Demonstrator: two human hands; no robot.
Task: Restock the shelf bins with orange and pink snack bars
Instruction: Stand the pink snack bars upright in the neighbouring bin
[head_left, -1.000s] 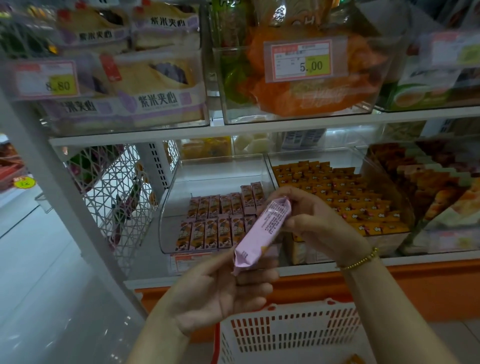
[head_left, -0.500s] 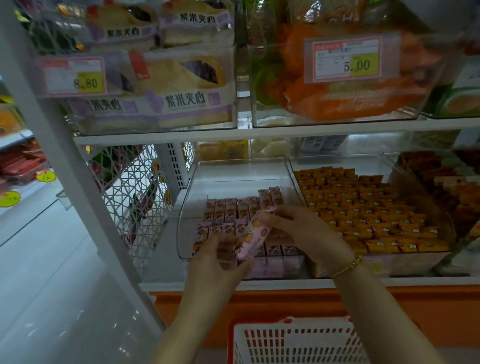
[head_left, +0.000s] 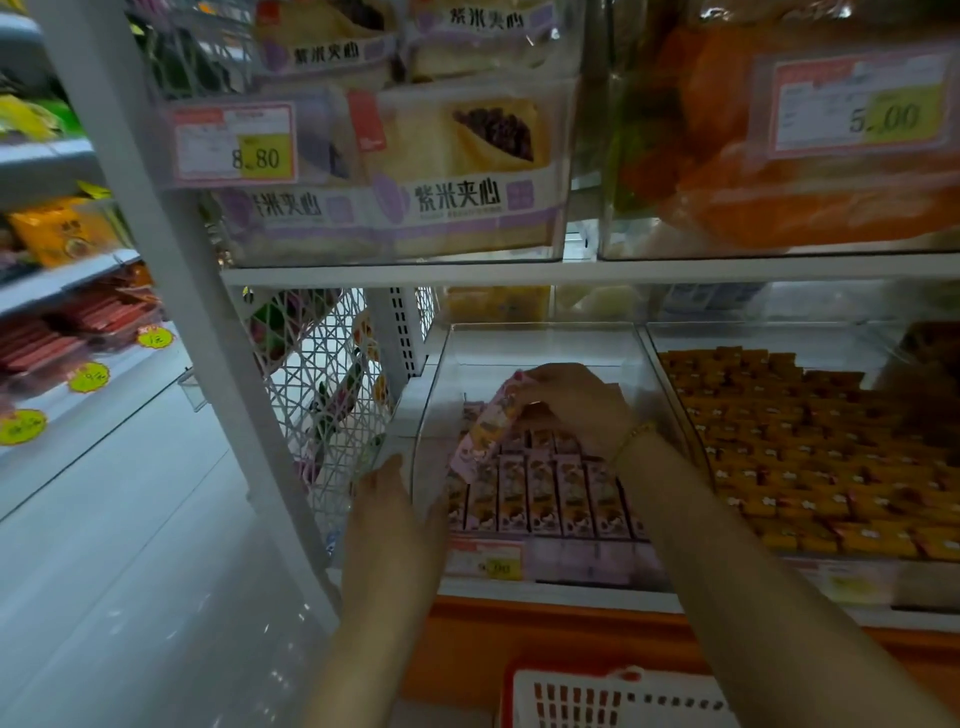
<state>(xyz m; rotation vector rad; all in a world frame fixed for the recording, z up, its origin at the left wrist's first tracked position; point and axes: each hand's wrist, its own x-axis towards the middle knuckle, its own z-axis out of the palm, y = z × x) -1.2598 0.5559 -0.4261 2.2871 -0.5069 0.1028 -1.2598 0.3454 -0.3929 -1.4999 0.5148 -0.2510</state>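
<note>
Now off the bar (head_left: 485, 434), my left hand (head_left: 389, 499) rests flat-fingered against the bin (head_left: 540, 328); my right hand (head_left: 576, 405) pinches the bar's top end. Light, slippery wrapper, I judge: grip the ends.

The left price tag (head_left: 236, 143), on the front of the upper left bin (head_left: 322, 130), reads "8.80" on its yellow patch. The bread packets (head_left: 457, 171) inside carry "紫米夹心" in dark characters on a pale band. The right price tag (head_left: 857, 104), on the upper right bin (head_left: 649, 156), reads "5.00". The small tag (head_left: 485, 558) on the lower bin (head_left: 431, 415) of pink snack bars (head_left: 540, 488) is too blurred to read, as are the yellow stickers (head_left: 89, 378).
</note>
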